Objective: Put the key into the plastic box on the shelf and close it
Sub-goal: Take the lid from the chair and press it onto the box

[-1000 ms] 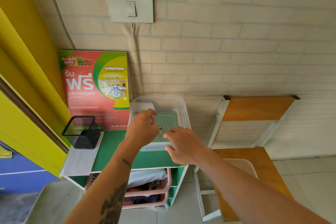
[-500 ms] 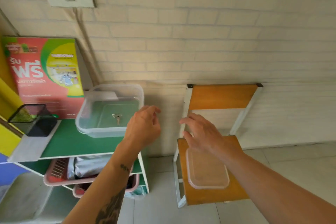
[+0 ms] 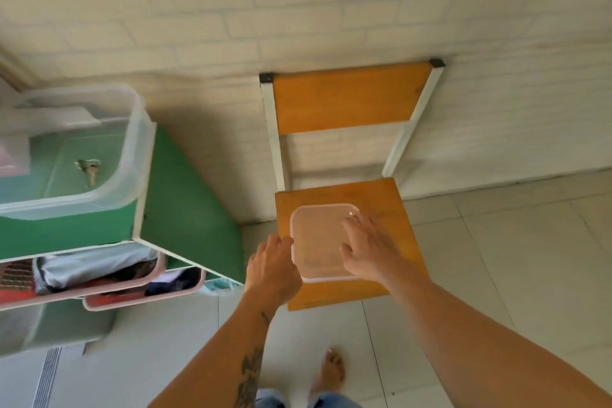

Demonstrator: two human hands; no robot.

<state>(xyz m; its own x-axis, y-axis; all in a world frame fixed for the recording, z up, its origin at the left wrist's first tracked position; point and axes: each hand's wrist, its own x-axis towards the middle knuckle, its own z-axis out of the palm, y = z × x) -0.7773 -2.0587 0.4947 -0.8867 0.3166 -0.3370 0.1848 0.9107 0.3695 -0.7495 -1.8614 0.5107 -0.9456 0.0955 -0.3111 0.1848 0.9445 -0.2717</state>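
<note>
A clear plastic box stands open on the green shelf top at the left. The key lies on the box's bottom. The clear lid rests flat on the wooden chair seat. My left hand touches the lid's left edge with its fingers curled. My right hand lies spread on the lid's right half, fingers apart. Neither hand has lifted the lid off the seat.
The chair's backrest stands against the white brick wall. Below the shelf top, pink baskets with cloth stick out. Pale floor tiles lie beneath, and a bare foot shows near the bottom edge.
The view swung right and down from the shelf to the chair. Both hands left the box, with the key lying inside it, and came down onto the lid on the seat.
</note>
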